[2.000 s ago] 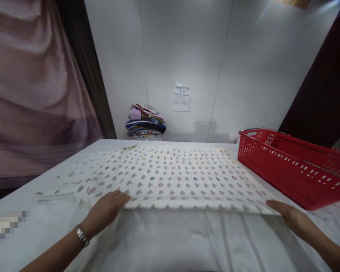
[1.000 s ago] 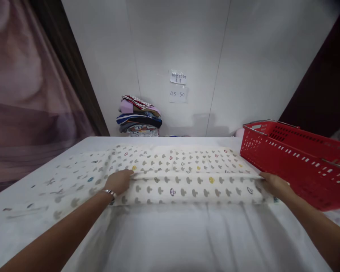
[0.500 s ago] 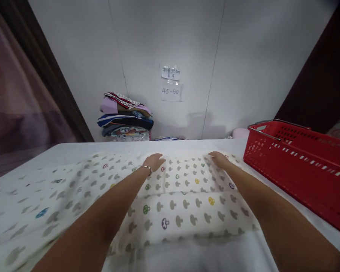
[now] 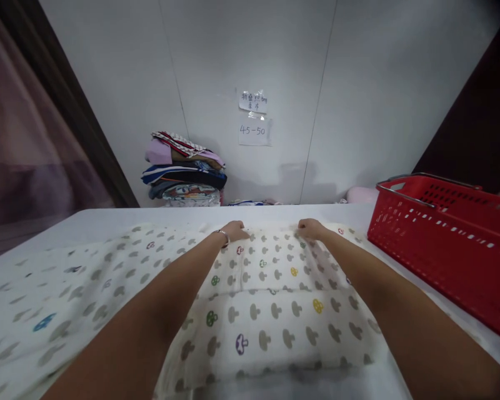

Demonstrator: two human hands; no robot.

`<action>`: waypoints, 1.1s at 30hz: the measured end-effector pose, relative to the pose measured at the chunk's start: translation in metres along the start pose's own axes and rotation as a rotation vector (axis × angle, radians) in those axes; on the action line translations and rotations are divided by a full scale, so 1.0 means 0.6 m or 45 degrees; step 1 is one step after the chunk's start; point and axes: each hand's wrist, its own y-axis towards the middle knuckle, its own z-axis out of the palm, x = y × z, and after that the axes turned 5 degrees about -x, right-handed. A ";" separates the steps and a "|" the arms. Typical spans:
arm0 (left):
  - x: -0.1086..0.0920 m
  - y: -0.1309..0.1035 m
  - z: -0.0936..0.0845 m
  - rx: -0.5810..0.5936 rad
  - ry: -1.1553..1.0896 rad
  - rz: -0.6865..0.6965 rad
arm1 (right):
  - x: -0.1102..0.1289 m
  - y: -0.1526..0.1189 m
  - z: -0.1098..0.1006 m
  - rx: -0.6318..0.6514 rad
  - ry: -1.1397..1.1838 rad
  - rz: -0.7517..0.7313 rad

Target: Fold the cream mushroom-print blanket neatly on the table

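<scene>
A white cloth (image 4: pixel 275 328) printed with grey and coloured mushrooms lies spread across the table, with a fold line running crosswise through its middle part. Its left portion reaches out past my left forearm and looks wrinkled. At the cloth's far edge, my left hand (image 4: pixel 235 230), with a bracelet on its wrist, has its thumb and fingers closed on the fabric. My right hand (image 4: pixel 310 229) is curled on the same far edge, further right, its fingers bent round the material. Both arms reach forward over the cloth, covering parts of it.
A red plastic basket (image 4: pixel 437 250) with metal handles stands at the right of the white table (image 4: pixel 104 216). Behind the table's far edge rises a stack of folded fabrics (image 4: pixel 185 172). Paper notes (image 4: pixel 254 130) are taped on the wall; a pinkish curtain (image 4: pixel 29 139) hangs at left.
My hands have come slightly closer together at the far edge, and the right fingers have curled in on the cloth. The cloth's front part has shifted slightly toward me.
</scene>
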 end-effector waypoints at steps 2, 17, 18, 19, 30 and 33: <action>0.000 0.009 -0.005 -0.121 0.024 -0.033 | 0.005 0.006 -0.002 -0.054 -0.008 0.058; 0.021 0.048 0.042 -0.185 0.196 -0.005 | 0.012 0.036 0.028 -0.039 -0.085 0.067; 0.020 0.043 0.035 -0.207 0.202 0.029 | 0.012 0.033 0.022 -0.039 -0.079 0.051; 0.019 0.038 0.026 -0.231 0.204 0.067 | 0.012 0.029 0.014 -0.041 -0.074 0.028; 0.063 -0.229 -0.087 -0.441 0.159 0.626 | 0.024 -0.216 -0.126 -0.270 0.068 -0.445; 0.080 -0.336 -0.051 -0.384 0.139 0.711 | 0.036 -0.329 -0.113 -0.269 0.032 -0.644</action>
